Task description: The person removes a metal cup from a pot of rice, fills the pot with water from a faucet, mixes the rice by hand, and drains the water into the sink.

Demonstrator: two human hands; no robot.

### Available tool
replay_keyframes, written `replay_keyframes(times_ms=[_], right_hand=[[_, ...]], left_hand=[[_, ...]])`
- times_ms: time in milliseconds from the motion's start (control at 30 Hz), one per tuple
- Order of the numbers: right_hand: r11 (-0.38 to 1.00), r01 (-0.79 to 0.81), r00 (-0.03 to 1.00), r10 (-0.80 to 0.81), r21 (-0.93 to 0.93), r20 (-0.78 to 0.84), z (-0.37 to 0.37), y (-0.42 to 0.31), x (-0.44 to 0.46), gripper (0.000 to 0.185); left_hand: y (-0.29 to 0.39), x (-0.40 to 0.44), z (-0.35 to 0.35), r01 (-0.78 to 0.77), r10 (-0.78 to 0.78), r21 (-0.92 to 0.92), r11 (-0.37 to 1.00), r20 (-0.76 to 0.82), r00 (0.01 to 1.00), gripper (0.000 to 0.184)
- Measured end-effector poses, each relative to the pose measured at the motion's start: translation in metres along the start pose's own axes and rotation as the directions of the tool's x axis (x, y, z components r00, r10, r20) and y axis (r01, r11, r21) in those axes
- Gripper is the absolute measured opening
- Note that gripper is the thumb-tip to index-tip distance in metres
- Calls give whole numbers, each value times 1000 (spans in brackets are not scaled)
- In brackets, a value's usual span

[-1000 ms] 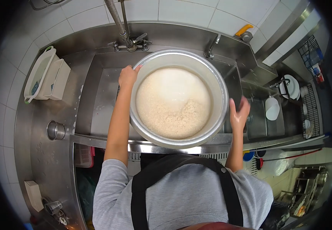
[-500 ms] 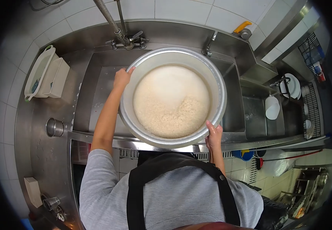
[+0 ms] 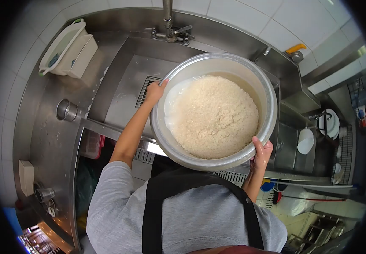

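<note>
A large round metal pot (image 3: 159, 127) is held over the front of the sink, between my two hands. Inside lies a broad mound of wet rice (image 3: 216, 118), with cloudy white water (image 3: 176, 99) pooled along its left side. My left hand (image 3: 154, 92) grips the rim at the upper left, thumb over the edge. My right hand (image 3: 260, 155) holds the rim at the lower right, its fingers under the outside and partly hidden. The pot appears tilted toward the left.
Behind the pot is a steel sink (image 3: 123, 84) with a drain grate (image 3: 147, 91) and a faucet (image 3: 172, 34). A metal cup (image 3: 66, 110) and white bins (image 3: 71, 53) stand on the left counter. A second basin with a white pitcher (image 3: 305, 141) lies at right.
The pot has tipped leftward; water has gathered on its left side and more rice is exposed. Both hands keep their hold. The view has turned, showing the drain grate.
</note>
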State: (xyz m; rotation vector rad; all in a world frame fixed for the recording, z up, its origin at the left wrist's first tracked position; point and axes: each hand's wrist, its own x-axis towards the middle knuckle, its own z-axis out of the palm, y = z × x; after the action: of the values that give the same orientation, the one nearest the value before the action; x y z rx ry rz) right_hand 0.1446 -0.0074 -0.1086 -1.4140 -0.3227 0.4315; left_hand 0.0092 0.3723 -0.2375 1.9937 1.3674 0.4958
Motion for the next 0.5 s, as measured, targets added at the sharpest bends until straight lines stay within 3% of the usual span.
replay_keyframes(times_ms=[233,500], right_hand=[[994,72,995,-67,-81,71,11,-14,0,14],[987,65,983,-38,-148,179,27,-28,0,15]], left_hand=[[-18,-6,13,54,-53,-27,998,9,999,73],[-33,-9,21,89,-88,-73,993,8,996,73]])
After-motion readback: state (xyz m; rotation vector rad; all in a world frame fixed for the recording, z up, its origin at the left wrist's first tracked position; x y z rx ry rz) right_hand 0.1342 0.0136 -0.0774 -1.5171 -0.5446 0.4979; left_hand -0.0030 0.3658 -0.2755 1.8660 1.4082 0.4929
